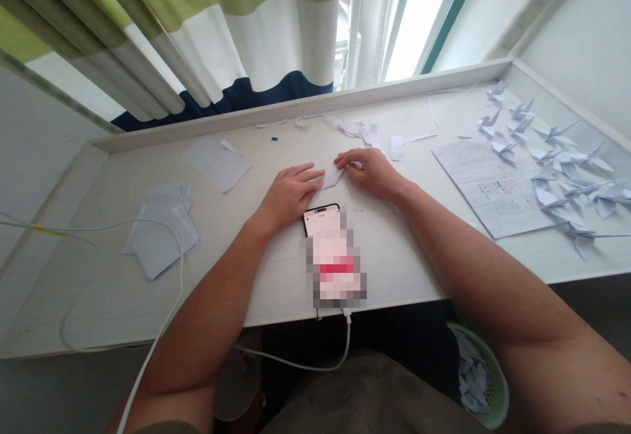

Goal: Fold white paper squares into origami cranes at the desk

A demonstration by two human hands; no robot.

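A small folded piece of white paper (331, 176) lies on the desk between my hands. My left hand (292, 194) rests flat at its left side, fingers stretched out and fingertips on the paper. Curled around the paper's right corner is my right hand (369, 169), with thumb and fingers closed on it; part of that corner is hidden. Just below the paper, a phone (332, 256) lies face up with its screen lit and mostly blurred. A white cable (348, 329) is plugged into its lower end.
Finished paper cranes (555, 156) crowd the desk's right side, beside a written-on sheet (493, 187). Paper squares (165, 230) are stacked at left, with more sheets (221, 166) behind. Paper strips (374, 137) lie at the back. A green basket (497, 375) of paper stands below the desk edge.
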